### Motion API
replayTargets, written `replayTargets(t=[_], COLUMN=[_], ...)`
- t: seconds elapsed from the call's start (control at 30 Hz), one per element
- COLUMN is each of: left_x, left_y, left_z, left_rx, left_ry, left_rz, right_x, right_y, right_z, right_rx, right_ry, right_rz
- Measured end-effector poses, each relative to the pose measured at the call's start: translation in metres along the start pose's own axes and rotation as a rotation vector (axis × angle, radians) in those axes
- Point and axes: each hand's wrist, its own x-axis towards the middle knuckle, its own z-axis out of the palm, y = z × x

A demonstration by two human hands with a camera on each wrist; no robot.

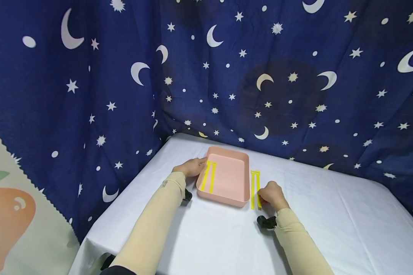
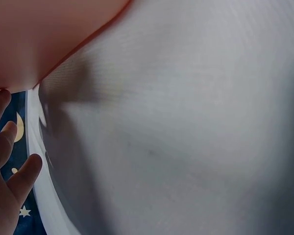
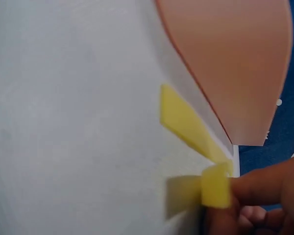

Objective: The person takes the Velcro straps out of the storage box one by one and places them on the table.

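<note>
A shallow pink tray (image 1: pixel 227 198) lies on the white-covered table, with two yellow strips (image 1: pixel 212 179) inside along its left side. My left hand (image 1: pixel 191 167) is at the tray's left edge; in the left wrist view, fingers (image 2: pixel 24 178) are extended and spread, the uppermost touching the tray's outer wall. Right of the tray, my right hand (image 1: pixel 272 194) pinches the near end of a yellow strip (image 3: pixel 216 188) between thumb and finger, that end lifted off the cloth. Another yellow strip (image 1: pixel 252 191) lies between it and the tray.
A white cloth (image 1: pixel 330 214) covers the table. Behind and to the left hangs a dark blue curtain (image 1: pixel 278 95) with moons and stars. Black wrist devices (image 1: pixel 266 222) sit under both wrists. A pale panel with an orange print (image 1: pixel 7 221) stands at far left.
</note>
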Motion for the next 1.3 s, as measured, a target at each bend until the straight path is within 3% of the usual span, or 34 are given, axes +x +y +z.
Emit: replayTargets(t=[0.33,0.8,1.03,1.3], left_x=[0.001,0.001,0.001,-0.001], left_y=[-0.003,-0.002,-0.003,-0.001], left_z=[-0.001,-0.001,0.0,0.0], left_rx=[-0.012,-0.003,0.019,0.006], left_ry=[-0.004,0.001,-0.002,0.001], left_rz=[0.025,0.018,0.01,0.012], right_x=[0.0,-0.002,-0.002,-0.002], right_y=[0.002,-0.003,-0.016,-0.029], right_z=[-0.003,-0.01,-0.009,-0.008], right_rx=[0.165,0.188,0.366,0.401], right_ry=[-0.041,0.038,0.081,0.107], right_rz=[0.009,-0.037,-0.115,-0.149])
